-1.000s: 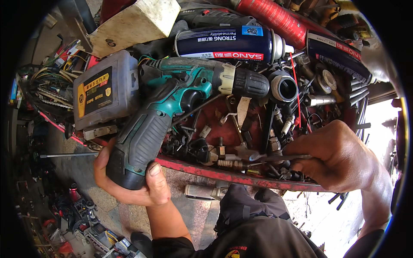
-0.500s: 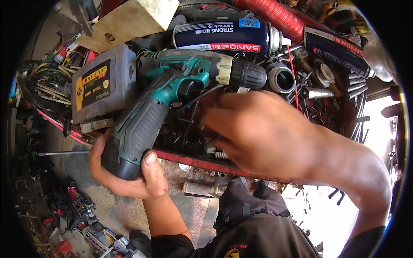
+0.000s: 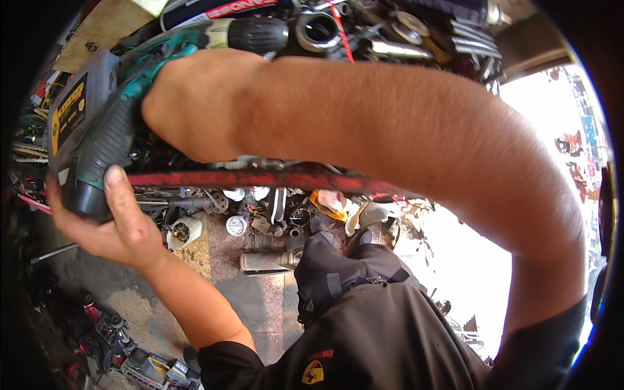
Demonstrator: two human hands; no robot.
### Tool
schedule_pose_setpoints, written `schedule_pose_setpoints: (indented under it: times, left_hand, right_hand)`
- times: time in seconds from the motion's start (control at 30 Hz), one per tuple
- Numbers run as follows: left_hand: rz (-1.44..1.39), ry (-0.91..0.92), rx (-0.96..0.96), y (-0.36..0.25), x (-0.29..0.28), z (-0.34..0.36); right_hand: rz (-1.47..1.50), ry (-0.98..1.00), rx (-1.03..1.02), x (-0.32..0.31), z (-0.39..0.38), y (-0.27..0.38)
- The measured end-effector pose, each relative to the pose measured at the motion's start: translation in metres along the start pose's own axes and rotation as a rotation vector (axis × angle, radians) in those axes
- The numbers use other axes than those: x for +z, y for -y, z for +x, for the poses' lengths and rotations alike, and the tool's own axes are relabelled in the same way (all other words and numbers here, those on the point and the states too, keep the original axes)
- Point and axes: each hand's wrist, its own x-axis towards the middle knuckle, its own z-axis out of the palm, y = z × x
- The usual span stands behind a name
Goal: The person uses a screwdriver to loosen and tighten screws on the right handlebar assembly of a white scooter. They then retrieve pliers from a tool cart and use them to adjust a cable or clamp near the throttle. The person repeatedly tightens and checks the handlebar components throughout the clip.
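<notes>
A teal and black cordless drill point(image 3: 107, 149) lies over a heap of tools, its black chuck point(image 3: 259, 35) pointing right. My left hand point(image 3: 130, 227) is closed round the bottom end of its handle, the thumb resting on the near side. My right hand point(image 3: 201, 107) is at the drill's body, near where the trigger sits. Its back faces me and hides its fingers, so what they grip does not show. My right forearm stretches across the top of the view. Behind the handle stands a translucent plastic case point(image 3: 81, 107) with a black and yellow label.
The heap of metal parts sits behind a red rim point(image 3: 260, 179), with a dark blue spray can point(image 3: 218, 12) and a metal ring point(image 3: 317, 31) among it. On the floor lie a silver cylinder point(image 3: 266, 262) and a white round lid point(image 3: 236, 225). A metal rod point(image 3: 55, 252) sticks out at left.
My right hand has moved left from over the tool heap to the drill's body. The view has shifted, so the drill and my left hand appear farther left and more floor shows.
</notes>
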Motion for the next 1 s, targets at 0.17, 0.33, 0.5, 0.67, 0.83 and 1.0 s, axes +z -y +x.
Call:
schedule_pose_setpoints:
  times: [0.17,0.33,0.5,0.67,0.83,1.0]
  left_hand:
    - [0.005,-0.126,-0.124,-0.059,-0.012,-0.046]
    - [-0.274,0.057,-0.157,-0.157,-0.012,-0.114]
    - [-0.546,0.458,-0.153,-0.195,0.017,-0.121]
    - [-0.413,0.258,-0.147,-0.210,0.052,-0.084]
    - [-0.266,0.264,-0.142,-0.190,0.092,-0.061]
    - [-0.102,0.153,-0.230,-0.189,0.114,-0.067]
  right_hand:
    - [-0.006,-0.044,-0.228,-0.039,-0.057,0.024]
    - [0.331,-0.383,-0.160,-0.003,-0.165,0.061]
    - [0.481,-1.009,0.073,0.064,-0.255,0.052]
    - [0.772,-0.713,0.069,0.154,-0.390,-0.006]
    - [0.750,-0.484,0.867,0.276,-0.435,-0.132]
    - [0.809,-0.384,0.948,0.358,-0.389,-0.218]
